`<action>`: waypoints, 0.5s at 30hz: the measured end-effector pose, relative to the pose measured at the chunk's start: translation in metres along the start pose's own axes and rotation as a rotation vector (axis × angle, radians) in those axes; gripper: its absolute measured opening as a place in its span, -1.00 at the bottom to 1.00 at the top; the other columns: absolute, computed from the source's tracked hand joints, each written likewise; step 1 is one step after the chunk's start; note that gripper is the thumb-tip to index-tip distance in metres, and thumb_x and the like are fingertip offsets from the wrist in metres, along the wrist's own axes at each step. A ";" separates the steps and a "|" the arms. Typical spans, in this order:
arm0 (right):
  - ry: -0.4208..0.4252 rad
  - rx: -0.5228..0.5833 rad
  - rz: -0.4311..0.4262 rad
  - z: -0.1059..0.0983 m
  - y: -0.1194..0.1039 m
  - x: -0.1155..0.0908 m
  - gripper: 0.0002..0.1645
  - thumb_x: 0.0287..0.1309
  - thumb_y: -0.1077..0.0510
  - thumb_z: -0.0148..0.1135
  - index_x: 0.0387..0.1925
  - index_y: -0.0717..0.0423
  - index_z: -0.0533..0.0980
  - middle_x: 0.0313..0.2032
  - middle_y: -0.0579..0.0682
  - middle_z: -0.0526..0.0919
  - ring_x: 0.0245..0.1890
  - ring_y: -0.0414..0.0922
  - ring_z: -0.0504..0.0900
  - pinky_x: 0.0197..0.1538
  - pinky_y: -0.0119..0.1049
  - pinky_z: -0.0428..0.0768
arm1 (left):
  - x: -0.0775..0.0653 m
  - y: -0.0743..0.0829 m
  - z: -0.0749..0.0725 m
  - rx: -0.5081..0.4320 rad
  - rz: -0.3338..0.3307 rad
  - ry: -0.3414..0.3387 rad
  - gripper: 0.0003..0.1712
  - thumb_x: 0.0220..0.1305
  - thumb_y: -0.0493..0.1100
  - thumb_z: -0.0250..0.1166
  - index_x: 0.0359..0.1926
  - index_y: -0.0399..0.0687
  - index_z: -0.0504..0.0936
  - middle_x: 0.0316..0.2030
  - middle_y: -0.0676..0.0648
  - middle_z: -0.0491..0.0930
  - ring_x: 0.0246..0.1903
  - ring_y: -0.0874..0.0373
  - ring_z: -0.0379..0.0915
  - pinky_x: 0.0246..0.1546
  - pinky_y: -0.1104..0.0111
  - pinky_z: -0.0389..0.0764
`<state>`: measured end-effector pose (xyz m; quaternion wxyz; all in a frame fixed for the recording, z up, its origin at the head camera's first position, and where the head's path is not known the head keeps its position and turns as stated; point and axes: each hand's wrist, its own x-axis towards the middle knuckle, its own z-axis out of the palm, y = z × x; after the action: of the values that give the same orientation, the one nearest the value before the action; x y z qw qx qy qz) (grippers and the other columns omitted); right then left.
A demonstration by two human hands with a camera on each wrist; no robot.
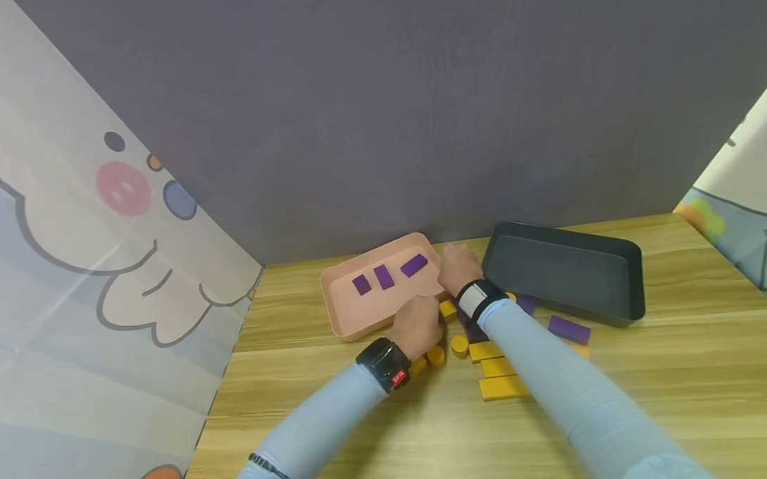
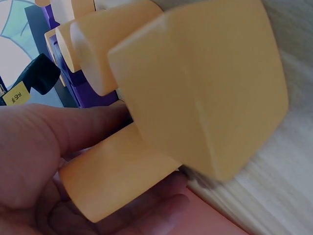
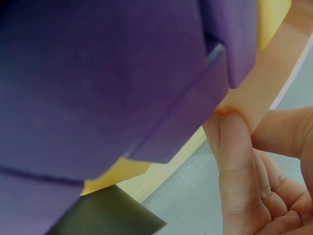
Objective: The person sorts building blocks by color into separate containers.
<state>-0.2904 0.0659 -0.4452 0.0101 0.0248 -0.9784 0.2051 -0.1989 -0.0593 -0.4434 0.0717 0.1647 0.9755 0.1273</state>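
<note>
My left hand (image 1: 418, 325) is at the front edge of the pink tray (image 1: 337, 318). In the left wrist view its thumb and fingers grip a yellow cylinder block (image 2: 115, 176), and a larger yellow block (image 2: 210, 88) looms close to the camera. Inside the tray lie three purple blocks (image 1: 383, 276). My right hand (image 1: 458, 266) is at the tray's right end; the right wrist view shows its thumb and finger pinching the peach-coloured tray wall (image 3: 271, 73). Large purple blocks (image 3: 98, 88) hide part of that view.
A dark grey tray (image 1: 556, 269) stands to the right, against the grey back panel (image 1: 379, 127). Long yellow blocks (image 1: 499, 388), a short yellow cylinder (image 1: 460, 346) and a purple block (image 1: 569, 329) lie on the wooden table (image 1: 699, 369) near the right forearm.
</note>
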 end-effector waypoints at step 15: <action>-0.005 0.012 0.004 -0.003 -0.002 -0.004 -0.82 0.12 0.30 0.35 -0.22 0.33 0.65 -0.34 0.18 0.76 -0.40 0.03 0.67 -0.24 -0.14 0.76 | -0.006 0.000 -0.009 -0.015 0.014 0.029 -0.90 0.29 -0.18 0.43 -0.33 -0.09 0.70 -0.58 0.04 0.55 -0.58 0.18 0.45 -0.55 0.46 0.44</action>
<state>-0.2868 0.0654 -0.4421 0.0070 0.0233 -0.9772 0.2109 -0.1951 -0.0631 -0.4343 0.0580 0.1692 0.9742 0.1376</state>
